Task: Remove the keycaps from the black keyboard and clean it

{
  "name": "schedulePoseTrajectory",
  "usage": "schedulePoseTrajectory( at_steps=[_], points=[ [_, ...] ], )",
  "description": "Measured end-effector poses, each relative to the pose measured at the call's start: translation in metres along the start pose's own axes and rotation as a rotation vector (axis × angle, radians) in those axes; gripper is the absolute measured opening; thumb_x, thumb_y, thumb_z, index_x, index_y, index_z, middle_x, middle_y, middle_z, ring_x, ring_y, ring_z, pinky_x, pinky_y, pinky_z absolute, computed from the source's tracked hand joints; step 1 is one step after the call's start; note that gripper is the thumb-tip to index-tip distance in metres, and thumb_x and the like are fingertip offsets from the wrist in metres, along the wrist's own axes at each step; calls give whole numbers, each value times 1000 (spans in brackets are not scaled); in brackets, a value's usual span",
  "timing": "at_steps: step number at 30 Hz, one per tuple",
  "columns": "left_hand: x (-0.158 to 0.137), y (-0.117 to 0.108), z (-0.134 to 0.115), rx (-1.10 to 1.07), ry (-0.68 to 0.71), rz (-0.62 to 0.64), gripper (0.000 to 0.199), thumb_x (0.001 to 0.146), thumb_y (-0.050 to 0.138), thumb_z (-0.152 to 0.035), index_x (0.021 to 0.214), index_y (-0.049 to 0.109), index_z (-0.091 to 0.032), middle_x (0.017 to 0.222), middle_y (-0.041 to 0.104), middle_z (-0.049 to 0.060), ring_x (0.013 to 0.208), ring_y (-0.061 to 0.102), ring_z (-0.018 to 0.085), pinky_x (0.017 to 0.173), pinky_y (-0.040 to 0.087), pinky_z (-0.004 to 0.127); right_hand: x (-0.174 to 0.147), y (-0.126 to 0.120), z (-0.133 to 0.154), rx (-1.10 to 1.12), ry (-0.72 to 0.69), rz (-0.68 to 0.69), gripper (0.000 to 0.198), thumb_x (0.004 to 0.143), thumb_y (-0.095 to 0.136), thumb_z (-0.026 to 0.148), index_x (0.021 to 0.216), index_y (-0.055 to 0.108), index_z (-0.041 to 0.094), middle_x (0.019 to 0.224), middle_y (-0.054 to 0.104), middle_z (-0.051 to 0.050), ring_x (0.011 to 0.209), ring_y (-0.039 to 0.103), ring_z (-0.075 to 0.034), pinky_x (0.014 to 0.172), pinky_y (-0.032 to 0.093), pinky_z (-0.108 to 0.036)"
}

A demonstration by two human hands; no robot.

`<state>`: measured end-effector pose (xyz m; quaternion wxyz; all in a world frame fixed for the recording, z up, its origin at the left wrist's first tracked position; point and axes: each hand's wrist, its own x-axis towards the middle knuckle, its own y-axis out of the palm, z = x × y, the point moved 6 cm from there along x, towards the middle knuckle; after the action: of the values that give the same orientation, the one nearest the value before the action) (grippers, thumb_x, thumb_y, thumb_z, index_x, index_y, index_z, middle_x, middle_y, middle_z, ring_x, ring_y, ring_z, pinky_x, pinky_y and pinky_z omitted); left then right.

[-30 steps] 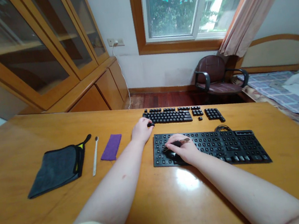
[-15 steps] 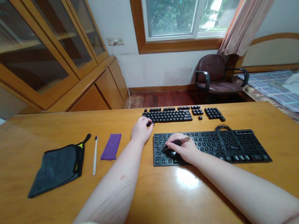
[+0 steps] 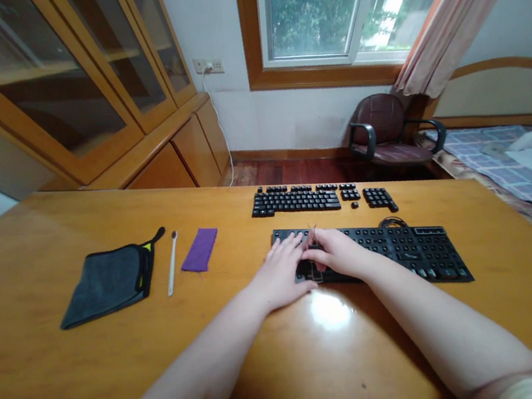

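Observation:
My left hand (image 3: 281,275) lies palm down with fingers spread over the left end of a black keyboard base (image 3: 435,255). Most of that base shows bare switch stems; several keys sit at its near right edge. My right hand (image 3: 340,254) is closed around a wire keycap puller (image 3: 313,238), whose thin wires show above and below the fingers; its handle is mostly hidden. The two hands touch or nearly touch. Behind the base, loose black keycaps (image 3: 303,201) are laid out in keyboard order, with a number-pad block (image 3: 379,198) to the right.
To the left lie a folded dark grey cloth (image 3: 109,281), a white toothbrush (image 3: 173,265) and a purple cloth (image 3: 200,250). A coiled cable (image 3: 393,222) sits behind the base. Beyond the wooden desk (image 3: 250,367) stand an armchair (image 3: 384,126), a bed and a glass-door cabinet.
My left hand has left the laid-out keycaps and come down onto the base's left end. My right hand has turned, tipping the puller more upright. The view has shifted slightly.

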<state>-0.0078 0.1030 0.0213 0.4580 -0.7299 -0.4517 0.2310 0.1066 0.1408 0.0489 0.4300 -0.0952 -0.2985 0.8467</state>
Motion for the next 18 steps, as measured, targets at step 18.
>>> schedulePoseTrajectory(
  at_steps=[18],
  points=[
    [6, 31, 15, 127, 87, 11, 91, 65, 64, -62, 138, 28, -21, 147, 29, 15, 137, 20, 28, 112, 11, 48, 0, 15, -16, -188, -42, -244, 17, 82, 60, 36, 76, 62, 20, 69, 66, -1, 62, 61, -16, 61, 45, -25]
  ],
)
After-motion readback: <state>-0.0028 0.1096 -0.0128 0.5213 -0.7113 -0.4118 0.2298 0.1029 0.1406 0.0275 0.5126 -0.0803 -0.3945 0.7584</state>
